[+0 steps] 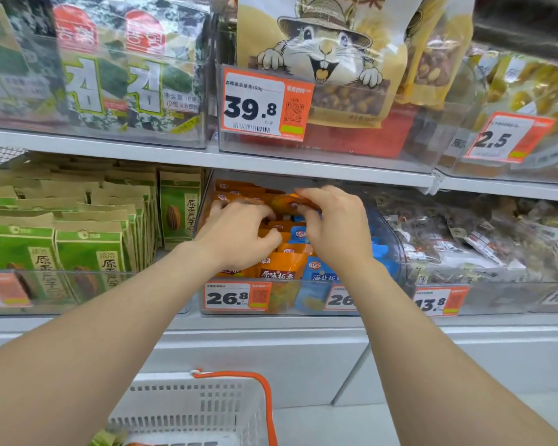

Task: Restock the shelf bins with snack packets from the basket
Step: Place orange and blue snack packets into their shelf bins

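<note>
both hands are up inside the clear shelf bin (303, 312) in the middle of the lower shelf, the one with two price tags on its front: a 26.8 tag (237, 297) on the left and a second tag (340, 298) partly hidden behind the right forearm. the bin holds two kinds of chestnut packets, orange packets (279, 268) on the left side and blue packets (322, 272) on the right. i can count roughly eight orange ones showing and about four blue, but the hands cover a good part so can't give a true total.

left hand (239, 235) lies palm down on the orange row, fingers curled and pushed in among the packet tops, thumb tucked against one near the middle. right hand (332, 225) is arched higher and further back, fingertips pinching an orange packet (287, 202) that sits at the far end of the orange stack, just under the upper shelf edge. both forearms reach straight in from the near side.

one white basket (187, 410) with an orange handle (264, 403) sits low and near, well below the bin, with something green poking out at its left corner. to the left is a bin of green sunflower seed bags (87, 252).
</note>
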`<state>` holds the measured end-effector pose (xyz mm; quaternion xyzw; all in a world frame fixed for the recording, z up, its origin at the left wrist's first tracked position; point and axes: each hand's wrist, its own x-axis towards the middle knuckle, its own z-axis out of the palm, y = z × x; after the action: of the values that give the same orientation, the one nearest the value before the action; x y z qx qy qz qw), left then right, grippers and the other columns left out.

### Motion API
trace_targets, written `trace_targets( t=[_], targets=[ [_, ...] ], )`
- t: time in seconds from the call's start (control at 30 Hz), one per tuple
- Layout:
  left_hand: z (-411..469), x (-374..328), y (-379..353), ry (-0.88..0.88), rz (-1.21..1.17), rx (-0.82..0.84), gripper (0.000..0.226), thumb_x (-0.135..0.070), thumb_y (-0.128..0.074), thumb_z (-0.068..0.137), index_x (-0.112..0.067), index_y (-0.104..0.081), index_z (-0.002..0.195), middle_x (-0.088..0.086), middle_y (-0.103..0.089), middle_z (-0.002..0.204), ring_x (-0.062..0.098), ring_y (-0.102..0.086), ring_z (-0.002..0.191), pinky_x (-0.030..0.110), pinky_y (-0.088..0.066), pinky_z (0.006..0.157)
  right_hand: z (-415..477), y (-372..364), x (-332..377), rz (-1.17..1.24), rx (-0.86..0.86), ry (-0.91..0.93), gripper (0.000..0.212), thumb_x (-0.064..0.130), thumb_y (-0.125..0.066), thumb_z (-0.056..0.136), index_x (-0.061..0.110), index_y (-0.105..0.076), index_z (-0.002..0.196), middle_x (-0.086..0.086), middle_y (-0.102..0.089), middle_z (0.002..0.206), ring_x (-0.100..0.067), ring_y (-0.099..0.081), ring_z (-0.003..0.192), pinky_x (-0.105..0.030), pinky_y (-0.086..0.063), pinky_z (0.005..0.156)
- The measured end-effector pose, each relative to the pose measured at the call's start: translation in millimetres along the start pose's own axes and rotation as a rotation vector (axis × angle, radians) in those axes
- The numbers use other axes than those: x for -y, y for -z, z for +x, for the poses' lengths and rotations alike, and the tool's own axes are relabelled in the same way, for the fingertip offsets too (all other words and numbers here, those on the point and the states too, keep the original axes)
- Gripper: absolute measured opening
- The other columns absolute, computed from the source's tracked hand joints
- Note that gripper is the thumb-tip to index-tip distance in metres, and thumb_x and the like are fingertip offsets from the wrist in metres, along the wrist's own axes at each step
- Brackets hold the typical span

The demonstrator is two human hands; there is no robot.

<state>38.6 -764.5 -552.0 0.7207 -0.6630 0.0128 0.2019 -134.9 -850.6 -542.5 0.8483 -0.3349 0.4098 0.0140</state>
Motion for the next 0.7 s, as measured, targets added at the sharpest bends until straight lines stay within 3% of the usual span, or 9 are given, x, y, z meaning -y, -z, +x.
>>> trace_targets(
  t=[0.13, 0.27, 0.37, 0.53, 0.6, 0.7],
  targets=[
    [-6, -1, 2, -0.008, -0.025, -0.021, 0.048, -0.054, -0.044, 0.093, -0.033, -0.066, 0.131, -0.007, -0.069, 0.127, 0.023, -0.057, 0.126, 0.055, -0.029, 0.117, 6, -7, 12, -0.052, 0.168, -0.044, 0.041, 0.005, -0.059, 0.096, 0.027, -0.071, 0.130, -0.003, -0.072, 0.121, -0.029, -0.064, 0.110, -0.048, -0.056, 0.091],
    [-8, 0, 1, -0.015, -0.076, -0.016, 0.047, -0.053, -0.046, 0.095, -0.036, -0.064, 0.134, -0.009, -0.068, 0.132, 0.022, -0.056, 0.128, 0.057, -0.028, 0.119, 14, -15, 18, -0.097, 0.139, -0.090, 0.048, -0.002, -0.060, 0.091, 0.022, -0.068, 0.132, -0.009, -0.073, 0.113, -0.034, -0.065, 0.105, -0.051, -0.053, 0.094],
    [-9, 3, -1, 0.004, -0.066, 0.004, 0.055, -0.059, -0.038, 0.091, -0.036, -0.063, 0.134, -0.007, -0.068, 0.130, 0.024, -0.057, 0.126, 0.059, -0.031, 0.117, 18, -19, 20, -0.179, 0.261, -0.130, 0.056, -0.005, -0.057, 0.087, 0.022, -0.060, 0.137, -0.010, -0.072, 0.114, -0.036, -0.063, 0.108, -0.049, -0.047, 0.099],
    [-11, 1, -2, 0.021, -0.069, 0.001, 0.057, -0.059, -0.038, 0.091, -0.033, -0.062, 0.134, -0.002, -0.066, 0.129, 0.026, -0.058, 0.121, 0.055, -0.040, 0.111, 26, -36, 25, -0.222, 0.300, -0.204, 0.031, 0.007, -0.060, 0.094, 0.017, -0.065, 0.123, -0.015, -0.069, 0.115, -0.037, -0.062, 0.110, -0.043, -0.046, 0.092],
    [-13, 1, -3, 0.027, -0.052, -0.029, 0.055, -0.059, -0.039, 0.090, -0.026, -0.064, 0.127, 0.000, -0.067, 0.122, 0.028, -0.060, 0.114, 0.051, -0.045, 0.104, 26, -44, 24, -0.243, 0.330, -0.266, 0.026, 0.014, -0.060, 0.098, 0.018, -0.067, 0.122, -0.012, -0.066, 0.121, -0.035, -0.055, 0.118, -0.043, -0.042, 0.096],
    [-13, 2, -4, 0.048, -0.018, -0.069, 0.055, -0.058, -0.044, 0.090, -0.019, -0.063, 0.122, 0.005, -0.066, 0.115, 0.029, -0.060, 0.109, 0.046, -0.048, 0.097, 31, -47, 22, -0.176, 0.407, -0.372, 0.034, 0.018, -0.057, 0.099, 0.024, -0.064, 0.131, -0.010, -0.062, 0.129, -0.033, -0.048, 0.129, -0.048, -0.032, 0.109]
  ],
)
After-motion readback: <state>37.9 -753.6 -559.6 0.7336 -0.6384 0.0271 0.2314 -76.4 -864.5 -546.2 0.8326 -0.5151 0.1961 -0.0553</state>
